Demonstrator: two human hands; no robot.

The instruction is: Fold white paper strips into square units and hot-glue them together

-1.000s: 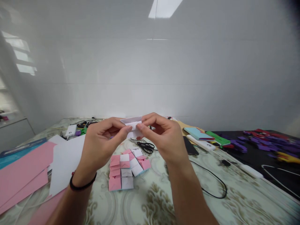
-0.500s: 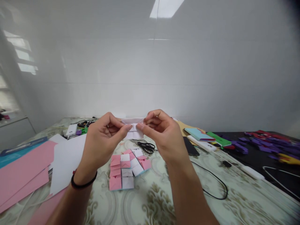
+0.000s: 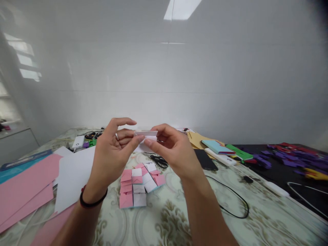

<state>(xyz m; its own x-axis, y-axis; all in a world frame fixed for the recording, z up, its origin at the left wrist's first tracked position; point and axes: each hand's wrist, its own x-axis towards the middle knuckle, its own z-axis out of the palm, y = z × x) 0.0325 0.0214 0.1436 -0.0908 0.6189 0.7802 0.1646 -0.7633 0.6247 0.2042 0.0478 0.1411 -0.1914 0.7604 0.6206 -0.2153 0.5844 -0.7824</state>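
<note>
Since half a second ago, the index finger of the left hand (image 3: pixel 110 153) has lifted off the paper and now stretches in the air above it, while the right hand (image 3: pixel 176 150) has shifted a little toward the left. Between both hands, raised above the table, is the small folded white paper (image 3: pixel 149 133), with its upper flap standing up along the far side. Left thumb presses on the near face of the paper, and the other left fingers are curled behind or beside it, so this hand grips its left part. Right thumb lies across the paper close to the left thumb tip, and the right fingers are bent behind it, gripping the right part; their exact contact I cannot tell. Below the hands, on the patterned tablecloth (image 3: pixel 166 218), lies a group of pink and white folded pieces (image 3: pixel 137 180), arranged close together. Black scissors (image 3: pixel 162 163) rest just beyond this group, partly covered by the right hand. At the left side lie a white sheet (image 3: pixel 74 174) and pink sheets (image 3: pixel 28 186), overlapping. To the right of the right hand are a flat black device (image 3: pixel 205 160) and a light blue folded paper (image 3: pixel 217 146).
</note>
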